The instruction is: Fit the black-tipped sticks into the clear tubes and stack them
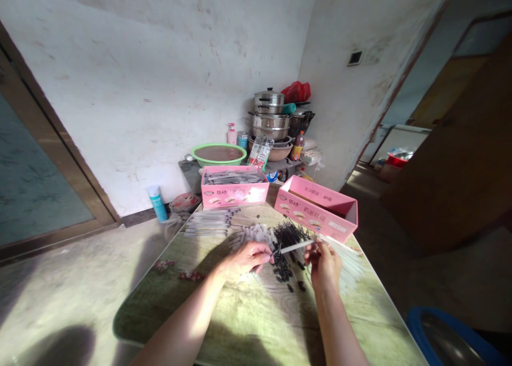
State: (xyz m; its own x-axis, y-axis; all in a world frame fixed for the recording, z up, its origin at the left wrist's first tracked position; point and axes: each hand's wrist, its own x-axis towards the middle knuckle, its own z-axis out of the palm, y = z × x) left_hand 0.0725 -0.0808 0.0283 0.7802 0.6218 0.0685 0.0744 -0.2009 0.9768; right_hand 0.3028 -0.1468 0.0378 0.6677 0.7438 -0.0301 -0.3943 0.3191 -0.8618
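My right hand (325, 262) is closed on a pale pen barrel (295, 246) by its right end. Close to the barrel's other end, my left hand (252, 259) pinches a thin dark piece that looks like a pen refill (275, 253); I cannot tell whether it enters the barrel. Beneath and between the hands lie small black caps (283, 272) and a bundle of dark refills (288, 235). White short pieces (256, 233) are heaped behind my left hand. Clear barrels (346, 264) fan out beside my right hand. Several finished-looking pens (210, 222) lie in a row at the left.
Two pink boxes stand at the table's far edge: the left box (236, 194) holds many pens, the right box (316, 208) is tilted in angle. Behind are a green basin (218, 153) and stacked steel pots (271, 121). A blue-rimmed tub (416, 315) is at lower right.
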